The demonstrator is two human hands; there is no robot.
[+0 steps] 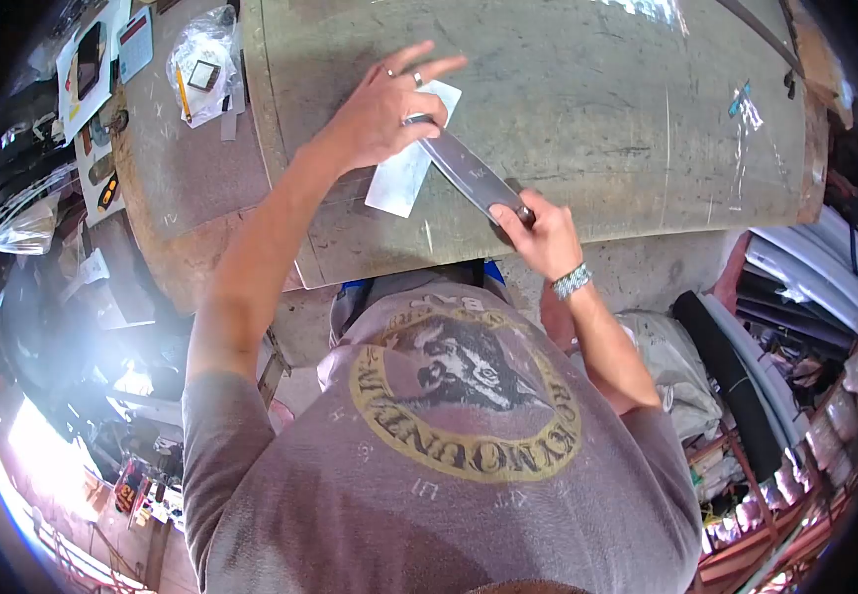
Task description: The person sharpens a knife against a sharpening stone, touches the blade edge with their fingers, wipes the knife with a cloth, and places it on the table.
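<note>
Supporting both ends of the dark strip (474, 176) evenly is advised. Left to right: far end pinched by left hand (381, 111), outer fingers spread; one white sheet (401, 178) laid on one desk (612, 148); one strip, held slantwise partly across it, contact unclear; near end gripped by right hand (546, 236).

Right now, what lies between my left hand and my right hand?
In the head view, a grey strip spans from your left hand to your right hand.
</note>
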